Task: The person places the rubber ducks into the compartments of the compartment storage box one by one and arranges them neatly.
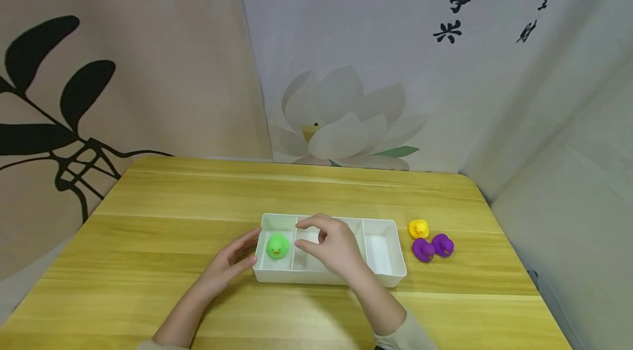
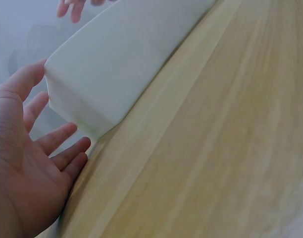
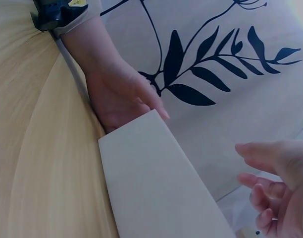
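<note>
A white divided tray [image 1: 323, 278] lies on the table, with a green rubber duck [image 1: 277, 246] in its leftmost compartment. My left hand [image 1: 228, 265] rests against the tray's left end. In the left wrist view, that hand's fingers [image 2: 57, 139] are spread, and thumb and fingertips touch the end wall. Over the compartment beside the duck hovers my right hand [image 1: 338, 245], thumb and index finger apart with nothing between them. The right wrist view shows this hand [image 3: 282, 183] beside the tray's long wall [image 3: 151, 173], its other fingers loosely bent.
Right of the tray, a yellow rubber duck [image 1: 418, 228] and two purple ducks, one purple duck [image 1: 423, 250] and another purple duck [image 1: 443, 245], sit close together on the wooden table [image 1: 198, 196]. Behind the table hangs a printed cloth [image 1: 346, 20].
</note>
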{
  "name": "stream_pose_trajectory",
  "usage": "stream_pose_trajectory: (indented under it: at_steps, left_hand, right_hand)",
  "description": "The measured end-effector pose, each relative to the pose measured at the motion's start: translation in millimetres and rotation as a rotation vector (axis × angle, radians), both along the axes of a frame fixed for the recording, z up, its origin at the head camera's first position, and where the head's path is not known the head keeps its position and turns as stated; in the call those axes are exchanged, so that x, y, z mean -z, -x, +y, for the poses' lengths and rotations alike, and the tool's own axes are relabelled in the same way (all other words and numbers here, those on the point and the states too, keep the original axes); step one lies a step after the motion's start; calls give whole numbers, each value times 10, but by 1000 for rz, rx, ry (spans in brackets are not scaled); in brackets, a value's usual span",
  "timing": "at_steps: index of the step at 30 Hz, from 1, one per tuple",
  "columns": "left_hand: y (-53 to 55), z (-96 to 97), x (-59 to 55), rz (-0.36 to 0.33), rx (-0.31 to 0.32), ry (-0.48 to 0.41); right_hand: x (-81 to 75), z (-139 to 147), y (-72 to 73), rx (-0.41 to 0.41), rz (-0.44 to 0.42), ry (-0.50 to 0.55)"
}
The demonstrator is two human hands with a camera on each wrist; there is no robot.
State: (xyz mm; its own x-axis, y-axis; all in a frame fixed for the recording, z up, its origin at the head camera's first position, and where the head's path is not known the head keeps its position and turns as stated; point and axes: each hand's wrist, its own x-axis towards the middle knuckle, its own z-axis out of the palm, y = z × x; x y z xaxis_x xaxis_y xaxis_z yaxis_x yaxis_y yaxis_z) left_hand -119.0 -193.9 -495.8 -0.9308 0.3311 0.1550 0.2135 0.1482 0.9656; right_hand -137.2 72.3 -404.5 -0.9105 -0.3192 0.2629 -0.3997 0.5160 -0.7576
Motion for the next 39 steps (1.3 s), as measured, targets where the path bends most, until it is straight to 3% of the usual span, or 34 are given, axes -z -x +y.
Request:
stream_pose_trajectory:
  at_steps: [14, 21, 39]
  left_hand:
    - [-5, -1, 14, 1, 8, -14]
    - [2, -12, 21, 2, 6, -14]
    - [1, -7, 14, 4, 9, -16]
  right_hand:
    - [-68, 422, -164, 92, 61, 72]
    - [-94, 689, -172, 120, 125, 102]
    - [-8, 1388, -189, 264, 174, 68]
